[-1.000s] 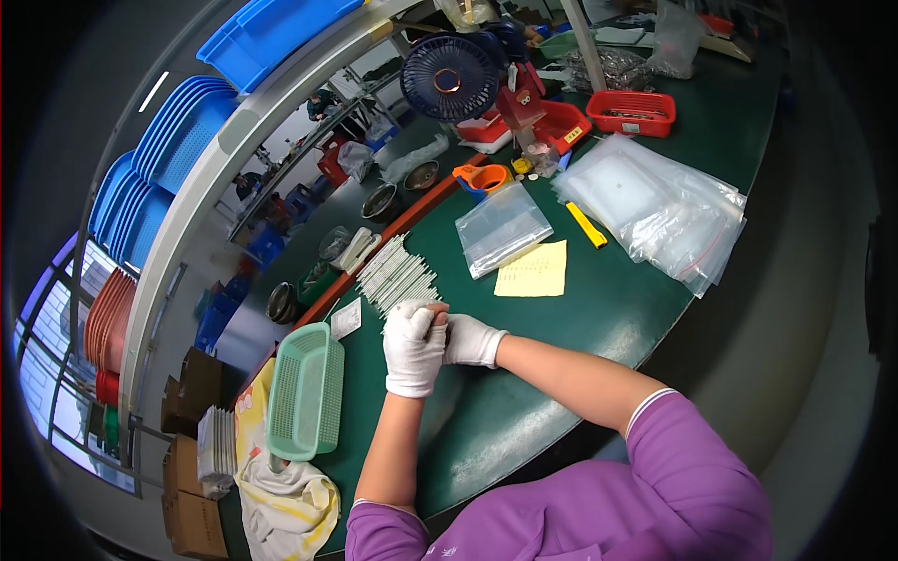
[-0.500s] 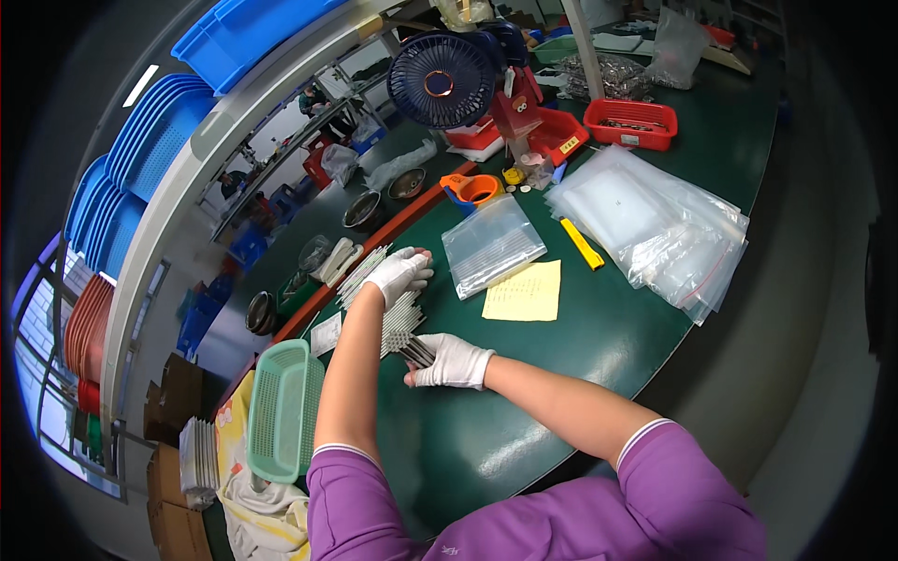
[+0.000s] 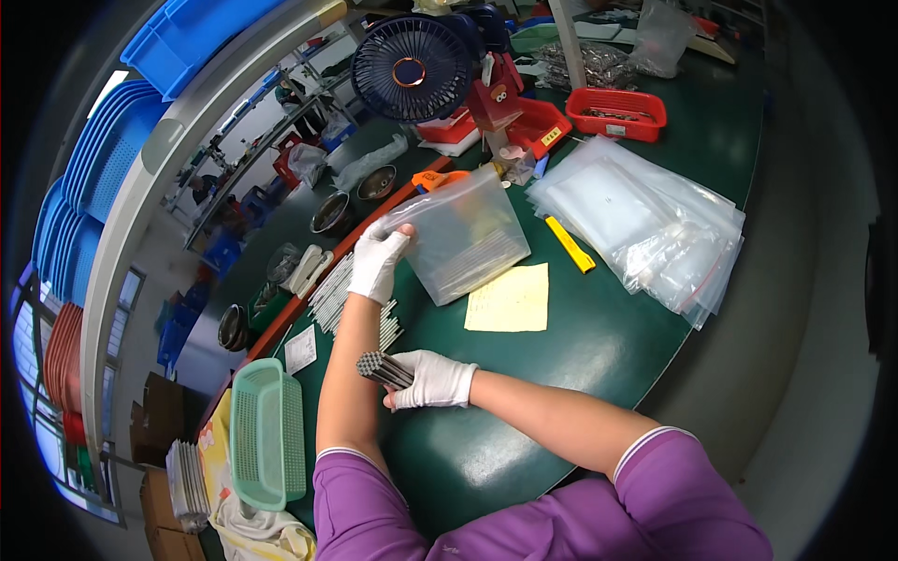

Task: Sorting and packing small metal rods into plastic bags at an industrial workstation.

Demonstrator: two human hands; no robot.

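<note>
With its thumb and fingers, my left hand (image 3: 377,264), in a white glove with bare fingertips, pinches the upper left corner of a clear plastic bag (image 3: 468,229). The bag is partly lifted, and a row of thin rods lies along its bottom. My right hand (image 3: 435,379), gloved alike, is closed round a bundle of thin grey rods (image 3: 383,370), their ends facing left. Beneath and beside my left forearm, a pile of loose rods (image 3: 329,301) lies on the green table (image 3: 561,374). A yellow paper note (image 3: 510,299) lies beside the bag.
A yellow cutter knife (image 3: 571,245) and a stack of clear bags (image 3: 645,224) lie to the right. Farther back stand a dark fan (image 3: 412,70) and a red tray of small parts (image 3: 617,114). A green basket (image 3: 267,435) stands at the left, near a small white paper slip (image 3: 300,350).
My left hand has left the rod pile and taken hold of the bag, raising its upper edge. My right hand has drawn the rod bundle slightly toward me and away from the pile.
</note>
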